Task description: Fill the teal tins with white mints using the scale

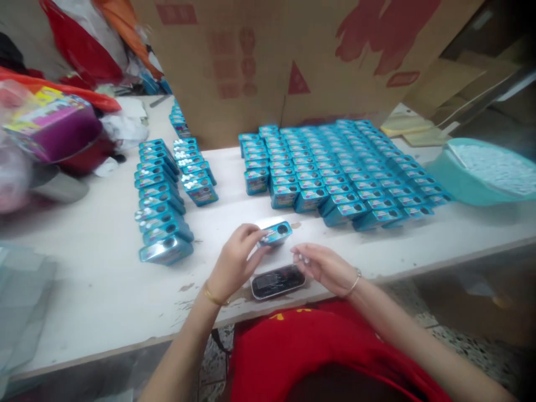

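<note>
My left hand (243,254) grips the near left end of a small blue box (277,232) standing on the table, its fingers closed on the box's sides. The box's top has a dark round opening at the right. Just right of it, my right hand (320,265) is palm up with curled fingers, cupping several small white pellets (304,258). It is apart from the box. Below both hands lies a dark phone-like object (278,282) with a pale rim, near the table's front edge.
Rows of blue boxes (310,198) fill the table's back right. Two shorter columns stand left, one with white pellets on some boxes (201,187). A teal basin (450,173) of white pellets sits at right. A large carton (268,72) stands behind; bags and a purple box (62,125) are left.
</note>
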Available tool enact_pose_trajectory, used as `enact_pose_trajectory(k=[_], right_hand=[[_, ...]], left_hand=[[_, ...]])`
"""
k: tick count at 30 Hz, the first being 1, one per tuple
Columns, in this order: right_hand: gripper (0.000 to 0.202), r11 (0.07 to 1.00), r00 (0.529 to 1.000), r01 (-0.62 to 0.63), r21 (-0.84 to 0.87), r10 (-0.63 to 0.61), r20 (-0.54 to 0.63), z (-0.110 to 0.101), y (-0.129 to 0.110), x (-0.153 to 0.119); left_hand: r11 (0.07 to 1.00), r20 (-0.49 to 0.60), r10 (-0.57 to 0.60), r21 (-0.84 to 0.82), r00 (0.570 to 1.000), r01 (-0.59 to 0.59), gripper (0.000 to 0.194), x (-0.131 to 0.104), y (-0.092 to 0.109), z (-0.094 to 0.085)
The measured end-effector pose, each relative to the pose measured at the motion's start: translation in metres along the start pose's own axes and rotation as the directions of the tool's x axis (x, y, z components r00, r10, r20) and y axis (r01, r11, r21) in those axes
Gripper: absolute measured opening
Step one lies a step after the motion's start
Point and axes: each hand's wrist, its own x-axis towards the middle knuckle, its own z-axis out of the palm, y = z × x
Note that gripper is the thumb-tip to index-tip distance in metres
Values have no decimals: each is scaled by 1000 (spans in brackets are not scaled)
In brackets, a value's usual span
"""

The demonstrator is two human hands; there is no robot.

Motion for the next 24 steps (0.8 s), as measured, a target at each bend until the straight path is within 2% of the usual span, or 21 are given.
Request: enact_pose_trajectory(k=[3,5,7,10,14,16,18,19,21,22,24], right_hand=[[25,999,997,-32,30,30,70,3,7,3],[23,995,993,-62,76,53,110,5,10,7],[19,984,985,-117,132,98,140,9,14,11],[18,942,964,-224,248,177,198,15,17,14],[19,861,957,-260,437,170,236,14,17,8],[19,850,960,-264,456,187,208,4,16,3],[20,865,964,-262,428,213,159,-11,15,-3],[19,877,969,-245,412,213,123,-20,16,-5],[16,904,983,-181,388,180,37,-38,18,-8],[15,915,987,-148,374,159,1,-46,20,-10],[13,937,991,-102,334,123,-45,-58,24,-12]], left_hand=[[993,250,7,113,968,-36,14,20,2,-10],[989,350,-18,145,937,-35,13,30,3,-16],[992,378,-27,125,926,-22,13,37,7,-21],[998,310,-14,56,951,-4,13,41,25,-22],[995,340,100,-11,935,-102,19,39,55,-12],[994,265,102,4,959,-107,27,35,61,-9],[999,56,-4,32,998,2,27,27,56,-11],[996,-65,-83,31,994,85,24,22,50,-13],[972,-245,-228,-8,942,233,18,11,36,-17],[958,-287,-283,-36,915,285,17,5,28,-17],[937,-295,-350,-86,889,340,21,-5,16,-15]])
